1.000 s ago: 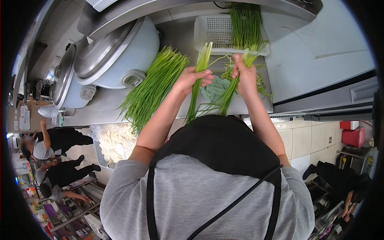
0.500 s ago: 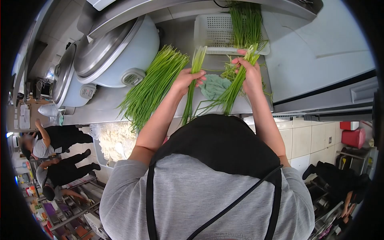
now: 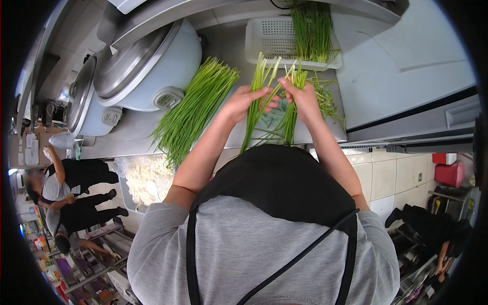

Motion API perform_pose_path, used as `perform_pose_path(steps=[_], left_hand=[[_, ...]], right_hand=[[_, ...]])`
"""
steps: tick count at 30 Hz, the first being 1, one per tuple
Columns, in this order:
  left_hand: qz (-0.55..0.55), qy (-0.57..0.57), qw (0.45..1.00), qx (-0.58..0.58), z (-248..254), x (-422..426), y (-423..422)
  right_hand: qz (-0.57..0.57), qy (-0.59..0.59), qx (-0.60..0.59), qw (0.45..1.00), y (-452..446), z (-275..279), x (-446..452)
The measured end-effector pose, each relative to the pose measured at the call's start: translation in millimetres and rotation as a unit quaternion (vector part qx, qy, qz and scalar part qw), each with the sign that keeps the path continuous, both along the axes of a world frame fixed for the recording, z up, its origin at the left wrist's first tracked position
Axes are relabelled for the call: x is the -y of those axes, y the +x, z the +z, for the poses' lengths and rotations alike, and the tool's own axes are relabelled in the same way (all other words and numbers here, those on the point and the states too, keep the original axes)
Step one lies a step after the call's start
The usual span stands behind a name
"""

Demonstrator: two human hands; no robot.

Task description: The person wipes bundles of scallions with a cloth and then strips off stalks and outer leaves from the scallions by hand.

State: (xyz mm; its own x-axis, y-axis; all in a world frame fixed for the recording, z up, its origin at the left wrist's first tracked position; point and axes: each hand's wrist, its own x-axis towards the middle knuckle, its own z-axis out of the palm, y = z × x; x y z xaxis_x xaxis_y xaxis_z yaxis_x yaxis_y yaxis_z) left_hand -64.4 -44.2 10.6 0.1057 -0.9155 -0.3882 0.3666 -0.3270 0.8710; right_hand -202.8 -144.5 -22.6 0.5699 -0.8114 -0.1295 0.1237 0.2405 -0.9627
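My left hand (image 3: 245,103) holds a small bunch of long green stalks (image 3: 252,122), pale ends pointing away from me. Close on its right, my right hand (image 3: 303,98) grips another bunch (image 3: 290,122), thumb and finger near the pale ends. A few stalks cross between the two hands. Partly hidden beneath them lies a crumpled green cloth (image 3: 272,118). Loose trimmings (image 3: 326,99) are scattered to the right of my right hand. A large pile of green stalks (image 3: 195,109) rests on the steel counter to the left.
A white perforated basket (image 3: 256,44) at the back holds more stalks (image 3: 311,33). Two large cookers (image 3: 175,63) (image 3: 86,109) stand at the left. Below the counter is a tub of whitish food (image 3: 145,180). Several people are in the background, including one at far left (image 3: 84,175).
My right hand has moved left and toward me with its bunch, closer to my left hand. The stalks in my left hand have spread apart, some now reaching toward the right hand.
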Motion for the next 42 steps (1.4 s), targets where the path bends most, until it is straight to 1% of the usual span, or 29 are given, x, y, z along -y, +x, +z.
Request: perform_pose_path(steps=[2,4,8,10,11,13,17,20,22,23,25,26,28,29,31,35,37,38,40,42], left_hand=[[0.003,-0.005,1.000,0.020,-4.2,0.5,2.3],[0.005,-0.030,0.999,0.033,-15.2,1.3,4.4],[0.029,-0.018,0.999,0.036,-22.1,4.4,7.7],[0.039,-0.012,0.999,0.034,-22.2,4.4,10.1],[0.039,-0.012,0.999,0.034,-22.0,4.3,10.5],[0.040,-0.017,0.998,0.041,-21.4,4.1,10.5],[0.046,-0.026,0.998,0.043,-22.5,4.4,9.8],[0.050,-0.024,0.997,0.048,-21.8,4.3,9.1],[0.016,-0.021,0.998,0.057,-22.3,4.9,6.8],[0.016,-0.021,0.998,0.057,-22.0,4.9,5.1],[0.045,-0.019,0.998,0.043,-20.6,5.2,1.6],[0.045,-0.019,0.998,0.043,-21.4,5.9,2.0],[0.047,-0.017,0.995,0.084,-23.8,7.3,3.0],[0.047,-0.017,0.995,0.084,-23.5,7.4,1.9],[0.006,-0.027,0.990,0.140,-21.6,7.1,-1.4],[0.038,-0.032,0.992,0.115,-19.1,8.7,-0.7],[0.051,-0.029,0.985,0.160,-21.3,10.6,3.8],[0.052,-0.028,0.985,0.160,-21.3,10.6,3.8],[0.042,-0.026,0.983,0.178,-17.6,10.5,1.7],[0.038,-0.024,0.982,0.181,-17.6,10.8,0.4]], right_hand=[[0.012,0.006,0.012,1.000,0.4,0.8,-0.3],[-0.004,0.005,0.017,1.000,3.0,-0.1,-2.8],[0.000,0.003,0.012,1.000,1.2,3.1,-2.5],[-0.040,0.045,0.055,0.997,-0.8,10.7,-1.9],[-0.040,0.045,0.055,0.997,-1.4,9.8,-1.1],[-0.013,0.005,0.019,1.000,-3.0,6.0,0.2],[0.001,-0.034,-0.015,0.999,-0.5,1.2,-0.6],[-0.027,-0.021,0.003,0.999,-0.9,3.1,0.3],[-0.028,-0.002,0.018,0.999,0.0,8.8,-0.8],[-0.028,-0.002,0.018,0.999,3.1,9.0,-2.5],[-0.117,0.096,0.124,0.981,10.0,8.6,-5.9],[-0.117,0.096,0.124,0.981,8.7,7.3,-4.7],[-0.048,-0.019,0.049,0.997,4.7,3.3,-1.3],[-0.048,-0.019,0.049,0.997,6.0,1.1,-1.7],[-0.032,-0.123,-0.045,0.991,9.5,-3.1,-3.0],[-0.042,-0.120,-0.068,0.990,8.6,-4.2,-0.4],[-0.028,-0.054,-0.081,0.995,6.2,-2.0,2.4],[-0.027,-0.053,-0.082,0.995,7.4,-2.8,1.8],[-0.043,-0.130,-0.080,0.987,9.9,-4.1,-0.8],[-0.044,-0.133,-0.086,0.986,9.8,-3.5,-1.6]])
